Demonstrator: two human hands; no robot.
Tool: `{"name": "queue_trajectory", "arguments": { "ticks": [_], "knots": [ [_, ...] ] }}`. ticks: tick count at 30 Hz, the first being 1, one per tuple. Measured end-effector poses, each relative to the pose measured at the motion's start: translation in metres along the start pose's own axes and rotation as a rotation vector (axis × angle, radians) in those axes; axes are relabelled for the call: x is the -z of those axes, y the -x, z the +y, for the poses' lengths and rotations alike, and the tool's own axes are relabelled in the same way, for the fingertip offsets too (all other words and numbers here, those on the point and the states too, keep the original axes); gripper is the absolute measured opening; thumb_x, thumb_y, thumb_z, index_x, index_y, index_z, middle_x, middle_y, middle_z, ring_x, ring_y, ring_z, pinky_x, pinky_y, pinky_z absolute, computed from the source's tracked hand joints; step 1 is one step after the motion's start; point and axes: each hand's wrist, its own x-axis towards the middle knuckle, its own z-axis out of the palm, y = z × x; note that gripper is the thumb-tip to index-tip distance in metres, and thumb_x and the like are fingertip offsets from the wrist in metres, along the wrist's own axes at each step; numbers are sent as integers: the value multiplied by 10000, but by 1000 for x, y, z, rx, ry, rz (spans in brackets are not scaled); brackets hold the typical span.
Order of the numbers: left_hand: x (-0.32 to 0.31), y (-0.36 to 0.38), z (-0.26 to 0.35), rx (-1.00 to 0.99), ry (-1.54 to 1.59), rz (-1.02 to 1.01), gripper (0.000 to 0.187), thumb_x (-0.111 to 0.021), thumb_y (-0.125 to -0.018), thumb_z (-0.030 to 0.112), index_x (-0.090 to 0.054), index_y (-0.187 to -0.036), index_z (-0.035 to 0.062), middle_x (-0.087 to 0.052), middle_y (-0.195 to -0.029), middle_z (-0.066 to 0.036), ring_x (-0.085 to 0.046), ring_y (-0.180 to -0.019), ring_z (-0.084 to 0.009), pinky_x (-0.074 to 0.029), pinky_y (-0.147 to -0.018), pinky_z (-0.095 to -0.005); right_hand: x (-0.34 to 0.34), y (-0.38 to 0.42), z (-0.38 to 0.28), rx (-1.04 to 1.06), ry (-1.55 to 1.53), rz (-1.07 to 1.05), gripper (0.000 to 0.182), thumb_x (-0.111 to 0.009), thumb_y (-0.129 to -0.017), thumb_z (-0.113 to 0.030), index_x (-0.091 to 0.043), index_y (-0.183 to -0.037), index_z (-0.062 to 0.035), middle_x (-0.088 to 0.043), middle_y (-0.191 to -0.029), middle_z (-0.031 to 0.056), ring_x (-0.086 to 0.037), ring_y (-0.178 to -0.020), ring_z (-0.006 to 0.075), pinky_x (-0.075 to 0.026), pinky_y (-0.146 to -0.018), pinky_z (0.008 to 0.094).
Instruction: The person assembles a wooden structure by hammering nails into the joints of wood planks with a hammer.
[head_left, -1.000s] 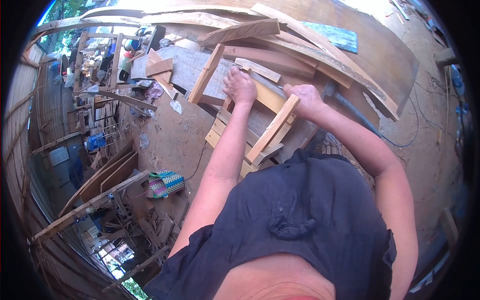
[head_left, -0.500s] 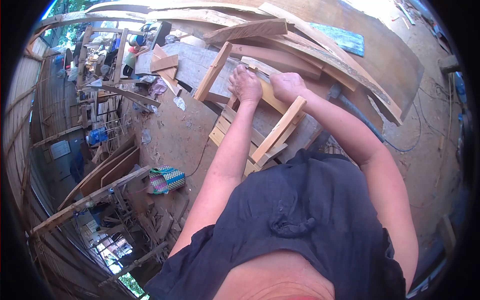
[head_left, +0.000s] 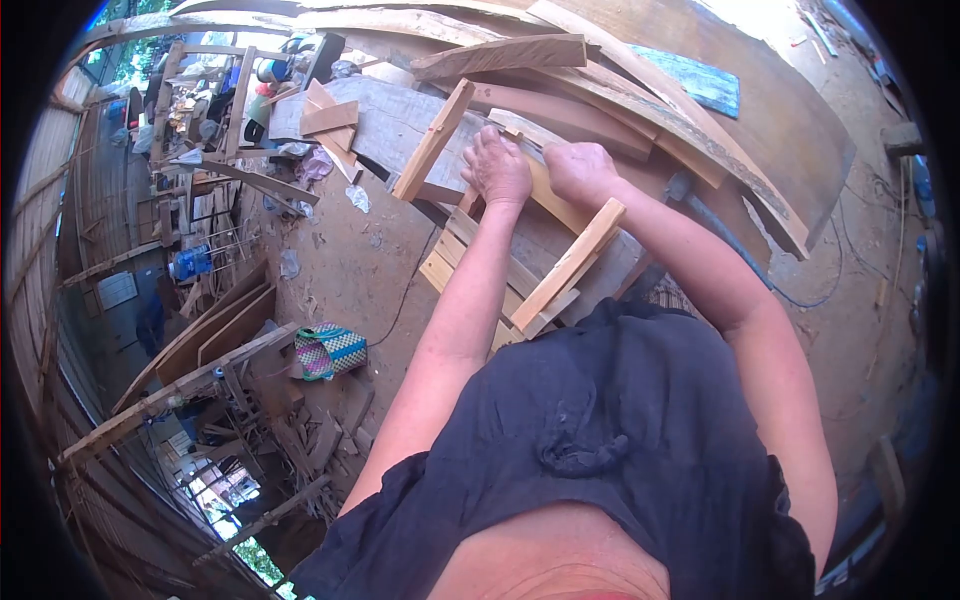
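Both hands pressed on a pale wooden frame laid over grey planks.
The left hand [head_left: 497, 165] is laid flat, fingers together, on the frame [head_left: 520, 262]; the right hand [head_left: 577, 170] is closed on its light crosspiece [head_left: 555, 203]. Square-cut smooth slats are seen against rough, weathered boards [head_left: 390, 120]. A woven checkered bag [head_left: 331, 351] lies on the dirt floor [head_left: 350, 260], off the frame's left edge; long curved planks [head_left: 660, 100] are stacked beyond.

both hands' [head_left: 497, 165] fingertips hidden against the wooden frame [head_left: 560, 280]; grip unclear.
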Motion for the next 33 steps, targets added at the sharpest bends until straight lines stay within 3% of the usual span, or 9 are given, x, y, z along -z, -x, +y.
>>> {"name": "queue_trajectory", "arguments": {
  "ticks": [4,6,13,19,26,33],
  "knots": [
    [3,1,1,8,0,-1,283,-479,-809,208,-436,-1069,106,-487,-1075,-88,-446,-1029,-304,-333,-806,-493,16,34,8,-60,4,-78,202,-498,-729,-97,-639,-832,5,-640,-838,214,-641,-811,334,-510,-700,420],
    [5,0,2,8,24,-31,263,-434,-841,220,-436,-1075,100,-497,-1097,-107,-454,-1049,-329,-333,-818,-531,14,31,8,-53,22,-83,200,-498,-729,-97,-635,-833,4,-640,-839,213,-640,-811,334,-509,-702,421],
    [5,0,3,7,-3,-22,262,-482,-808,208,-439,-1046,109,-489,-1057,-84,-449,-1017,-303,-332,-801,-493,-1,-11,-4,-2,6,-5,172,-496,-728,-97,-612,-816,-5,-637,-835,214,-635,-814,346,-505,-711,427],
    [0,2,0,-6,15,10,264,-482,-809,212,-440,-1049,110,-488,-1058,-82,-449,-1018,-305,-331,-802,-494,19,51,17,-15,56,-64,191,-488,-718,-85,-630,-816,-3,-630,-815,230,-632,-803,368,-506,-696,435],
    [3,-2,1,2,15,-14,274,-476,-812,212,-441,-1066,113,-487,-1066,-83,-449,-1030,-305,-328,-804,-498,-3,-12,-2,-13,1,-19,197,-491,-724,-86,-642,-819,-3,-636,-865,219,-633,-829,352,-508,-691,432],
    [0,0,1,11,20,-1,284,-477,-807,223,-447,-1067,114,-486,-1080,-87,-446,-1035,-303,-329,-806,-494,22,58,21,-26,50,-87,185,-516,-717,-114,-629,-794,9,-635,-801,207,-637,-795,345,-511,-681,425]
  ]
}}
